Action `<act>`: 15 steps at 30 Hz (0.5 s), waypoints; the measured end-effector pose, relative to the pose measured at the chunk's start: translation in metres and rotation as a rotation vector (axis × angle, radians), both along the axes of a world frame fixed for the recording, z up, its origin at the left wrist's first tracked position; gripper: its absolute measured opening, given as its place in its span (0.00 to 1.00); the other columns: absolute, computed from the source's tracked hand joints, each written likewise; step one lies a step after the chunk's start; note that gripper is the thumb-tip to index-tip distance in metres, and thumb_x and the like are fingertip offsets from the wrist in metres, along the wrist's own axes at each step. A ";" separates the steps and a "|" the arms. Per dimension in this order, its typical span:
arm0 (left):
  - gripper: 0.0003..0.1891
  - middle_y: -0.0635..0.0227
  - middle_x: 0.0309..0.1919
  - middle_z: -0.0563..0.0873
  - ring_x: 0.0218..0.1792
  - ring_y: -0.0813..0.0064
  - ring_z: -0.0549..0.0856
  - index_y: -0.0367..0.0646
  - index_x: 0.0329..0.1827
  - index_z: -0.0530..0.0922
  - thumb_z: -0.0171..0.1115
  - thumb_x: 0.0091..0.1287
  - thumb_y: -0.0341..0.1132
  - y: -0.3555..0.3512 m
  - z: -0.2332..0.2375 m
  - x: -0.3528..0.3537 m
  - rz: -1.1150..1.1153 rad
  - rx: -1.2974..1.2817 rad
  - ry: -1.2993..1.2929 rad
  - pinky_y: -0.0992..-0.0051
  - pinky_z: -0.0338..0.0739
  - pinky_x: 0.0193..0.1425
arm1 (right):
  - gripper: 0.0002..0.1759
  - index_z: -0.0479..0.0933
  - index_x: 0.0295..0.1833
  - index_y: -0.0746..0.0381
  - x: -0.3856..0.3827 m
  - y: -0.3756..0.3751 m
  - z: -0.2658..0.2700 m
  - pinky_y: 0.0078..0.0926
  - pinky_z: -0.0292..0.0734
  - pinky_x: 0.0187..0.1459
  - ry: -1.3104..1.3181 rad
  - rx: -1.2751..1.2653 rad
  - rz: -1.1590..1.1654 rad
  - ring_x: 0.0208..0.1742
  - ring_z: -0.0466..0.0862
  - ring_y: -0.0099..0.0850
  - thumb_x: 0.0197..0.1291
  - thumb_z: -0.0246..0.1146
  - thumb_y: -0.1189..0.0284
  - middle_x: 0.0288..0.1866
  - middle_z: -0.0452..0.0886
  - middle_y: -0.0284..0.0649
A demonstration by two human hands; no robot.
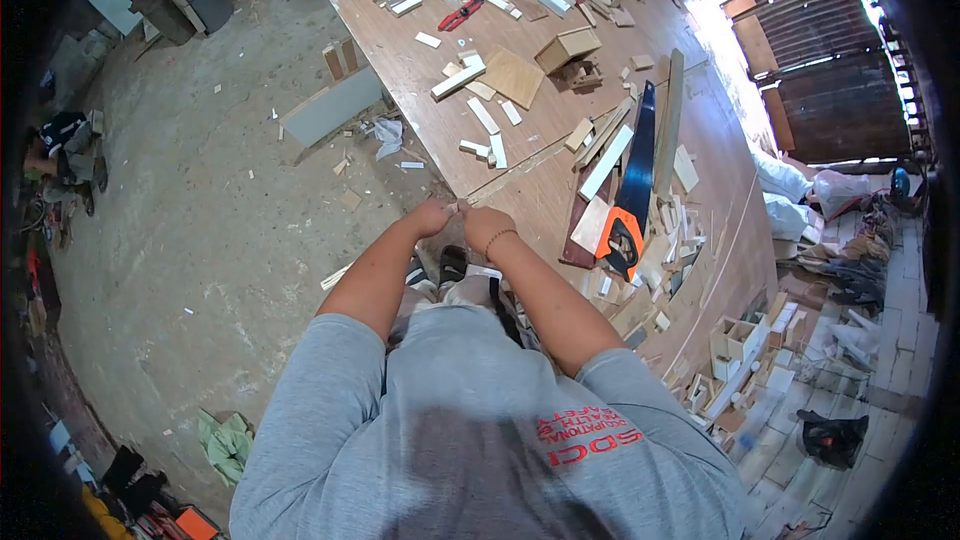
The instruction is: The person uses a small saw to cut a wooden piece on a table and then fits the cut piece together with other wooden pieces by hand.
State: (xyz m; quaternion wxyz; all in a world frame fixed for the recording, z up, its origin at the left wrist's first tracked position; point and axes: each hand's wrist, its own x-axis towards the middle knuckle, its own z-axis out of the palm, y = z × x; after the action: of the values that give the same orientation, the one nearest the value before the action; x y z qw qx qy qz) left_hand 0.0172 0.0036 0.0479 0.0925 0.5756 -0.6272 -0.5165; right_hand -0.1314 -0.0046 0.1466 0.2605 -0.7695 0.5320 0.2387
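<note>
Both hands meeting at the table edge, scrap wood everywhere

The left hand (432,217) and right hand (487,225) have their fingers curled in and pinch one small pale piece (457,206) between them, right at the near edge of the table (400,50); it's too small to say what it is. Container-wise, there's one open wooden box (567,48) in the middle of the table, can't tell what's inside. A few small boxes (738,338) sit down low on the right. Also one handsaw (630,190) with an orange handle, one pair of red pliers (460,14), and loads of offcuts.
</note>
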 end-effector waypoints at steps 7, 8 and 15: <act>0.27 0.55 0.24 0.81 0.29 0.61 0.78 0.35 0.28 0.79 0.48 0.68 0.54 0.003 -0.014 -0.001 0.076 0.002 0.050 0.62 0.72 0.38 | 0.24 0.67 0.64 0.57 -0.014 0.030 0.062 0.42 0.79 0.43 0.013 0.003 0.074 0.44 0.84 0.45 0.61 0.49 0.72 0.42 0.83 0.50; 0.27 0.55 0.24 0.81 0.29 0.61 0.78 0.35 0.28 0.79 0.48 0.68 0.54 0.003 -0.012 0.000 0.078 0.000 0.050 0.62 0.72 0.38 | 0.21 0.70 0.60 0.59 -0.019 0.034 0.082 0.41 0.79 0.45 0.020 0.029 0.067 0.46 0.84 0.43 0.62 0.49 0.70 0.43 0.84 0.49; 0.25 0.50 0.38 0.80 0.41 0.54 0.78 0.35 0.40 0.78 0.48 0.69 0.52 -0.003 0.013 0.000 0.091 0.080 0.027 0.61 0.70 0.49 | 0.28 0.65 0.67 0.54 -0.019 0.002 0.055 0.43 0.79 0.42 -0.015 0.052 0.158 0.44 0.84 0.46 0.58 0.50 0.74 0.42 0.83 0.50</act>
State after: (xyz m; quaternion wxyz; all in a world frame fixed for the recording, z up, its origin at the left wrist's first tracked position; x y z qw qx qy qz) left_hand 0.0173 0.0007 0.0607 0.1013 0.5997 -0.5777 -0.5444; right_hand -0.1507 -0.0023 0.2015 0.2646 -0.8039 0.4614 0.2663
